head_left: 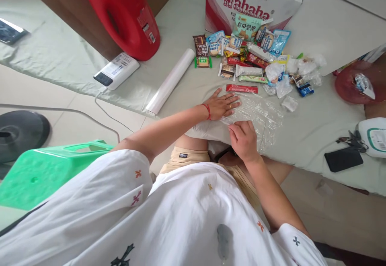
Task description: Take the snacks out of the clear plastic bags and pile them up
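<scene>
A sheet of clear plastic wrap (262, 115) lies crinkled on the cloth-covered table edge in front of me. My left hand (221, 105) rests flat on its left part, fingers spread, a red string round the wrist. Close beside it, my right hand (245, 139) is closed in a pinch on the near edge of the wrap. A red snack stick packet (241, 89) lies along the far edge of the wrap, just beyond my left fingertips. To the left is a roll of plastic wrap (170, 82), set diagonally.
Several packaged snacks (250, 71) and wrapped bundles (283, 85) are heaped before a Wahaha carton (220, 1). A red jug (129, 21) and white power bank (117, 71) stand left. At right are a reddish bowl (346, 83), black phone (343, 159) and keys (352, 140).
</scene>
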A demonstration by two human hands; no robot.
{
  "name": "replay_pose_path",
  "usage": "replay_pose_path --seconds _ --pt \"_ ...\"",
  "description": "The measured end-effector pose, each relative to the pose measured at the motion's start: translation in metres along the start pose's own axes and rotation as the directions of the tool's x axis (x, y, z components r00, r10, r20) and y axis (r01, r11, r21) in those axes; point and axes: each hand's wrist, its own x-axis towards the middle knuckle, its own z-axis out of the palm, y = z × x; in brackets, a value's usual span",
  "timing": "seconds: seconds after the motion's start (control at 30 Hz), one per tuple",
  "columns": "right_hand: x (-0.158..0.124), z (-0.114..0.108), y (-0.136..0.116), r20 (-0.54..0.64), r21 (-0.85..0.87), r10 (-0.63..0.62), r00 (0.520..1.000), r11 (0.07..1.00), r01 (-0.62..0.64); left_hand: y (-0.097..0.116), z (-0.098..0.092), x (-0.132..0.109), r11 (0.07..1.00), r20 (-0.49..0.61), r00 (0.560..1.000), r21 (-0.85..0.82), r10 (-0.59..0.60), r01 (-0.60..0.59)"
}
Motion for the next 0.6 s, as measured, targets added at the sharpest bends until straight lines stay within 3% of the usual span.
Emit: replay_pose_path --seconds 0.13,0.27,0.6 --pt "0.014 0.023 0.004 0.089 -0.036 0.011 0.996 0.999 -0.008 0.001 -0.001 0.0 1.0 0.018 1.0 0.009 -0.017 0.017" --pt "0.03 0.037 0.015 0.069 0.024 0.063 0.996 0.998 -0.065 0.001 -0.004 -0.003 1.0 0.025 1.0 0.018 0.011 -0.012" --pt "0.033 0.02 0.022 0.078 0.024 0.037 0.996 0.999 -0.039 0.0 0.001 -0.002 1.0 -0.032 0.999 -0.018 0.01 -0.011"
